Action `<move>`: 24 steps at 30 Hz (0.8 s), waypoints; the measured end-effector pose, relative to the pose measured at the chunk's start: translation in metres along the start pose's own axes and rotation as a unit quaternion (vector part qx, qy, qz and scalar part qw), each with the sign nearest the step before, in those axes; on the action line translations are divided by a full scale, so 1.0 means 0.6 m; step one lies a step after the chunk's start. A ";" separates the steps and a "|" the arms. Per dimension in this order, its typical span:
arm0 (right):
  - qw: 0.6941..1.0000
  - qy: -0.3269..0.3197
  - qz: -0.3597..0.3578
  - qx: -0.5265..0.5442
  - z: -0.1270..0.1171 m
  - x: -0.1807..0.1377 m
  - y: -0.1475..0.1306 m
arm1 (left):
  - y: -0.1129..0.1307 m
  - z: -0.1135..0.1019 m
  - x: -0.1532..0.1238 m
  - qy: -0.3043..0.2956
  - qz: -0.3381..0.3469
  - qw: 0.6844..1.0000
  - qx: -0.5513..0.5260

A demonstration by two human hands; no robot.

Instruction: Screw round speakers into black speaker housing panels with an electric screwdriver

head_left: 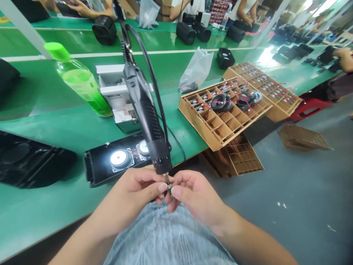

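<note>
A black electric screwdriver [145, 110] hangs from above by its cable, its tip pointing down toward my lap. Both hands meet at its metal bit [168, 181] below the black collar. My left hand [143, 187] pinches the bit between thumb and fingers. From the other side, my right hand [190, 191] closes on the same bit, thumb against it. Just behind my left hand lies a long black speaker housing [100, 162] with two round speaker drivers [120, 159] set in it, the second partly hidden by the screwdriver.
A cardboard divider tray [198, 125] with speakers and red wires stands at the right table edge, another tray [264, 84] behind it. Near the screwdriver are a WEIXIN box [116, 95], a green bottle [82, 81] and a plastic bag [197, 70]. Co-workers sit across the conveyor.
</note>
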State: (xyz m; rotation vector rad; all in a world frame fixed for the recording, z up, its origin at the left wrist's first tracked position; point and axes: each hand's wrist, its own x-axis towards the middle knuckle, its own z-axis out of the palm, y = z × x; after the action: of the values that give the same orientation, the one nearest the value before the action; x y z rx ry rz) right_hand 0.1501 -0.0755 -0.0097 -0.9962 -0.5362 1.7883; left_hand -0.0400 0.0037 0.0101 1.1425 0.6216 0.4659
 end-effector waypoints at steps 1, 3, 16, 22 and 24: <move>1.000 0.005 0.002 -0.008 0.001 -0.001 -0.001 | 0.002 0.001 0.000 0.006 0.001 1.000 0.017; 1.000 0.016 0.005 -0.024 0.003 -0.002 -0.004 | 0.005 0.004 -0.001 0.019 -0.001 0.999 0.038; 0.994 0.068 0.006 -0.081 0.013 -0.002 -0.021 | -0.003 -0.005 0.002 0.072 -0.002 0.997 0.033; 0.989 0.073 -0.026 -0.125 0.019 -0.014 -0.028 | -0.012 -0.007 0.001 0.070 0.006 0.997 0.014; 0.984 0.078 -0.039 -0.155 0.018 -0.020 -0.029 | -0.017 -0.006 0.000 0.059 0.005 0.998 -0.005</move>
State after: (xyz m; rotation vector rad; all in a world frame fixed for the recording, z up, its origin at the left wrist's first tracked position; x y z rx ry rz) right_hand 0.1527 -0.0785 0.0138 -1.2991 -0.7596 1.5696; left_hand -0.0424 0.0026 -0.0007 1.1148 0.7153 0.5483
